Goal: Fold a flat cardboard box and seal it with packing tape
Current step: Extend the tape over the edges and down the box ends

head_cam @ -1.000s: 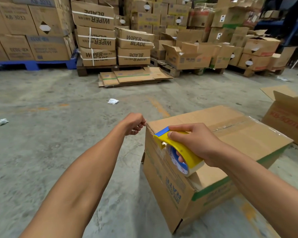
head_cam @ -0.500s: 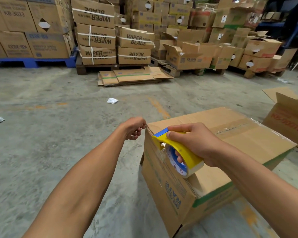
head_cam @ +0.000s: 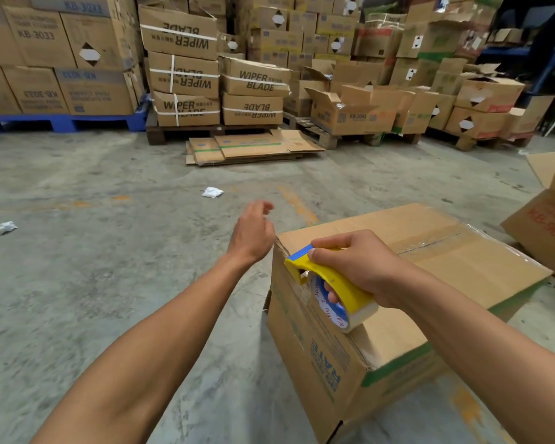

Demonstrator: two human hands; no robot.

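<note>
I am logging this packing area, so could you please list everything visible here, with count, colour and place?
cardboard box: one, brown, on the floor at right, top seam taped
tape dispenser: one, yellow and blue with a clear roll, at the box's near-left top edge
open carton: one, brown with red print, far right
flattened cartons: a stack, brown, on the floor mid-back
stacked cartons: many, brown, on pallets along the back
blue pallet: one, back left
crumpled paper scraps: two, white, on the floor
concrete floor: grey
left hand: empty, raised beside the box's corner
right hand: grips the tape dispenser
</note>
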